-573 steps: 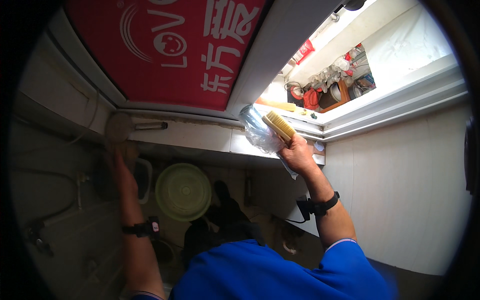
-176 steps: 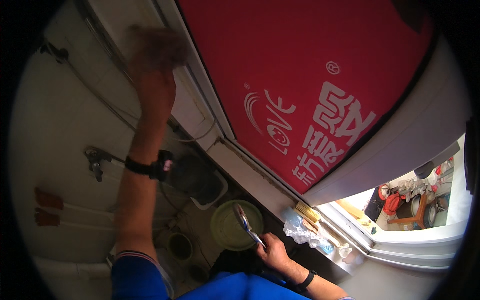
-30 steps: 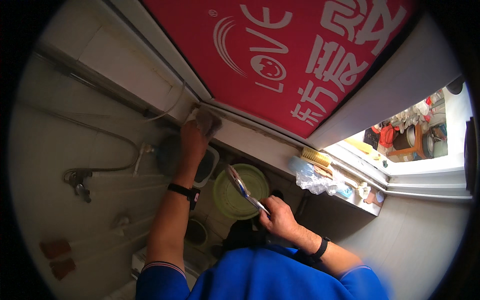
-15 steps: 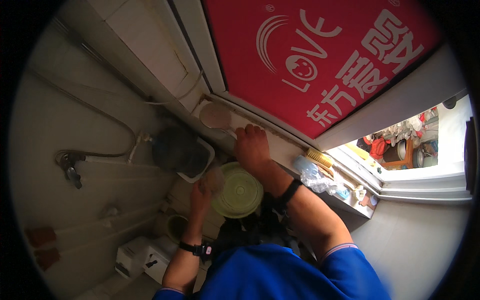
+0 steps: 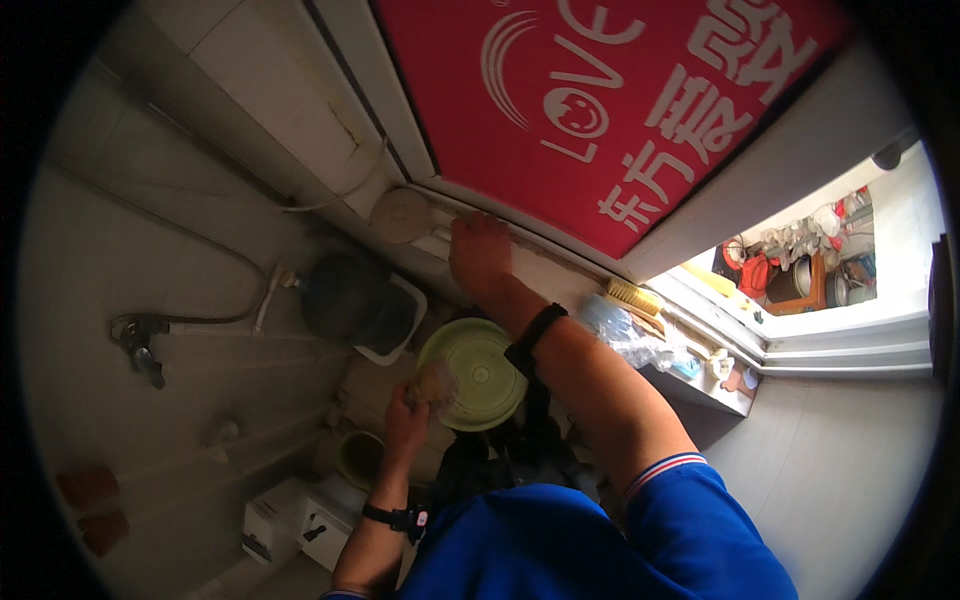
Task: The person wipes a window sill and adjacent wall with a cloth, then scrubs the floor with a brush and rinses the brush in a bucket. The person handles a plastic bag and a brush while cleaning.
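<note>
Over the left rim of a pale green round basin [image 5: 490, 345], my left hand [image 5: 404, 425] is closed on a see-through plastic bag [image 5: 438, 385] with something yellowish-brown in it. What that is, I cannot make out. My right hand [image 5: 482, 258] reaches up to the window ledge, fingers curled down out of sight. Just left of it on the ledge lies a round-headed, pinkish-beige thing [image 5: 400, 215] with a pale handle that runs toward my fingers. My grip on the handle is mostly hidden by the hand.
A large blue water jug [image 5: 350, 297] stands in a white tub left of the basin. Along the ledge lie a yellow brush [image 5: 636, 296] and crumpled clear plastic [image 5: 620, 335]. A shower hose [image 5: 200, 318] hangs on the left wall. A small bin [image 5: 360, 455] sits low left.
My left hand has brought the plastic bag right and nearer, over the basin's edge. The view has shifted slightly; my right hand is still at the ledge by the round-headed thing.
</note>
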A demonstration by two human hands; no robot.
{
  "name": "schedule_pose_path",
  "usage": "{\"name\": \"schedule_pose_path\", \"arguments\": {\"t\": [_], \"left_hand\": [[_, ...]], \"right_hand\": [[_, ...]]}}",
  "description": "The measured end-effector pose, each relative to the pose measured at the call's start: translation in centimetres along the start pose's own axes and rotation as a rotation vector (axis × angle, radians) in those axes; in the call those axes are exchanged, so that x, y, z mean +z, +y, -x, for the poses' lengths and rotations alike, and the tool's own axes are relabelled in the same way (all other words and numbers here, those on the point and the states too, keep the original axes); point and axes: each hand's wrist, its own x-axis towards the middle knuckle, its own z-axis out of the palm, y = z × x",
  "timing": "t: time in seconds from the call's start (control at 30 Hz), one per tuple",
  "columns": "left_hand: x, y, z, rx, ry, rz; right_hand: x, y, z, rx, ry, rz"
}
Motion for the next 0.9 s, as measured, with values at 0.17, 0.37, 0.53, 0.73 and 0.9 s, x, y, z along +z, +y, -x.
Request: {"name": "schedule_pose_path", "arguments": {"t": [0.17, 0.37, 0.53, 0.73, 0.9], "left_hand": [[-0.3, 2.0, -1.5, 0.108, 0.059, -0.033], [-2.7, 4.1, -3.1, -0.057, 0.139, 0.108], [-3.4, 6.2, -3.9, 0.209, 0.159, 0.246], [-3.2, 7.8, -3.2, 0.175, 0.212, 0.500], [-4.2, 6.7, -3.1, 0.188, 0.185, 0.899]], "right_hand": [[-2.1, -0.3, 1.1, 0.057, -0.016, -0.017], [-7.2, -2.7, 8.8, -0.022, 0.063, -0.400], [-6.7, -1.2, 7.6, -0.029, 0.150, -0.301], [-4.0, -0.1, 0.9, 0.022, -0.228, 0.121], [-2.9, -0.4, -0.2, -0.037, -0.237, 0.047]]}}
